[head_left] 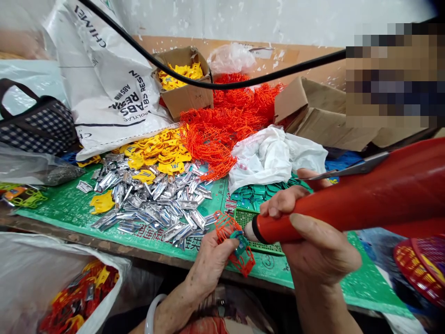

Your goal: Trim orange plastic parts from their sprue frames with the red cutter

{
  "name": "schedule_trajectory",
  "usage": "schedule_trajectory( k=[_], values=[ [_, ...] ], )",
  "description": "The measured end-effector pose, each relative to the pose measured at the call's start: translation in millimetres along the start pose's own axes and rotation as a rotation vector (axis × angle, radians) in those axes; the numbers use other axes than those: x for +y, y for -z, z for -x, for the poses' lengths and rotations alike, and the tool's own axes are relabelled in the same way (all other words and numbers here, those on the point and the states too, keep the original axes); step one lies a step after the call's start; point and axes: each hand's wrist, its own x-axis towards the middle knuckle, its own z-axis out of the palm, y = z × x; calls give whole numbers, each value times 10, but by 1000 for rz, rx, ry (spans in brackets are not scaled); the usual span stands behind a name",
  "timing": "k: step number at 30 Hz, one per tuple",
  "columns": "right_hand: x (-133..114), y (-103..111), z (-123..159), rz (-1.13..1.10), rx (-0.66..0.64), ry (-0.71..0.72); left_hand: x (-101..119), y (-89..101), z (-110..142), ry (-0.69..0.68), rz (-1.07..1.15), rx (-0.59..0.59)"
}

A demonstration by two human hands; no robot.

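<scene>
My left hand point(208, 260) is closed on a small orange plastic cage-like frame point(231, 243) with a teal piece in it, near the front table edge. My right hand point(309, 236) is wrapped round the nose of a big red power tool point(358, 197) whose black-ringed tip touches the frame. The tool's body runs off to the right. Under the tip lies a green perforated pad point(246, 218).
On the green mat point(69, 206) lie a heap of silver metal clips point(153, 204), yellow tags point(156, 150), a tangle of orange frames point(225, 120), teal pieces point(257, 192), cardboard boxes point(184, 88), white sacks point(107, 83) and a checked bag point(38, 123). A bag of finished parts point(79, 297) hangs bottom left.
</scene>
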Motion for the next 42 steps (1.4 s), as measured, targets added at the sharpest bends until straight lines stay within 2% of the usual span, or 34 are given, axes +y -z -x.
schedule_trajectory(
  k=[12, 34, 42],
  values=[
    [-38, 54, 28, -13, -6, -5, 75, -95, 15, 45, 168, 34],
    [-36, 37, -6, 57, 19, -14, 42, -45, -9, 25, 4, 10],
    [2, 53, 15, 66, -31, -18, 63, -68, 13, 15, -35, -5]
  ],
)
